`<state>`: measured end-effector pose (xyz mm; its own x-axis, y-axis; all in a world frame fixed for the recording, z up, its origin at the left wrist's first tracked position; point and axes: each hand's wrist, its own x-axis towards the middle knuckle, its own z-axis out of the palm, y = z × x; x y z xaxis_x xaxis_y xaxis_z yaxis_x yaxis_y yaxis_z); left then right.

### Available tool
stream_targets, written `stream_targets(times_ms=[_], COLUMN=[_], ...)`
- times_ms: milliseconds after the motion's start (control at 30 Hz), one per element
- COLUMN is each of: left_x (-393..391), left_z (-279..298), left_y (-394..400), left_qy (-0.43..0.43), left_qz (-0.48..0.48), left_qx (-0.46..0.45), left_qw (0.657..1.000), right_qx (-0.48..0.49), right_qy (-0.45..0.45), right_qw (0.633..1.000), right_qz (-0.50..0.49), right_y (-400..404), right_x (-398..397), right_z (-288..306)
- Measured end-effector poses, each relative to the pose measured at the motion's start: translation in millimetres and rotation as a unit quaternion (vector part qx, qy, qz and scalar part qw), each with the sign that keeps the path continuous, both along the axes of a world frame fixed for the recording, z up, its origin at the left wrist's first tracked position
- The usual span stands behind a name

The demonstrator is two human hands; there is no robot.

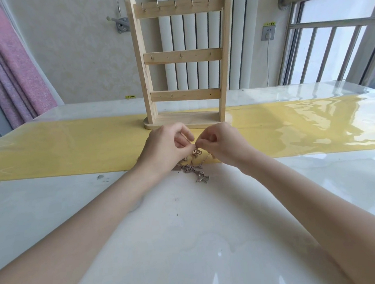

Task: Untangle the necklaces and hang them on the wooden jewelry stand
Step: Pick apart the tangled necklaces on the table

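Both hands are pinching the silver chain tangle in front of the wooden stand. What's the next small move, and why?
Probably ease the two pinches apart a little to loosen the knot. The left hand and right hand pinch the tangled silver necklace chains at nearly the same spot, the rest lies bunched on the white glossy table, and no chain hangs yet on the pale wooden jewelry stand.

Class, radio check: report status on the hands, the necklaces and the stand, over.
Left hand and right hand both pinching the tangled necklaces above the table. Wooden jewelry stand hooks bare. Nothing in the way.
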<state>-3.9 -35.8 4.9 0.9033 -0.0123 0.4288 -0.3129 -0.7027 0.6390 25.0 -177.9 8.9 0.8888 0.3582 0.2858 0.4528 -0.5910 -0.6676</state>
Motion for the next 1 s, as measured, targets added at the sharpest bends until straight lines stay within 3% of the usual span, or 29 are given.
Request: stream_targets(times_ms=[267,500,633,733,900,1000], left_x=[-2.5,0.2,-1.6,1.8,1.0,-1.1], left_z=[2.6,6.4,3.4,4.7,2.6,0.8], left_y=[1.9,3.9,-2.4,1.5,1.1,0.0], left_qy=[0.012,0.103,0.107,0.06,-0.016,-0.047], left_qz=[0.028,-0.004,-0.025,-0.029,-0.029,-0.028], left_qx=[-0.005,-0.237,-0.303,-0.253,-0.029,0.052], left_qw=[1.0,0.966,0.947,0.965,0.999,0.997], right_qx=[0.155,0.25,0.276,0.296,0.38,0.361], right_qy=[0.156,0.283,0.353,0.383,0.431,0.446], right_qw=[0.975,0.924,0.89,0.872,0.815,0.815], right_qz=[0.02,0.056,0.079,0.076,0.075,0.081], right_y=[-1.8,-3.9,-2.9,-4.5,-7.1,-7.2], right_x=[-1.8,-2.9,-3.6,-3.0,-0.1,-0.8], right_z=[0.0,2.5,5.1,7.8,9.0,7.5])
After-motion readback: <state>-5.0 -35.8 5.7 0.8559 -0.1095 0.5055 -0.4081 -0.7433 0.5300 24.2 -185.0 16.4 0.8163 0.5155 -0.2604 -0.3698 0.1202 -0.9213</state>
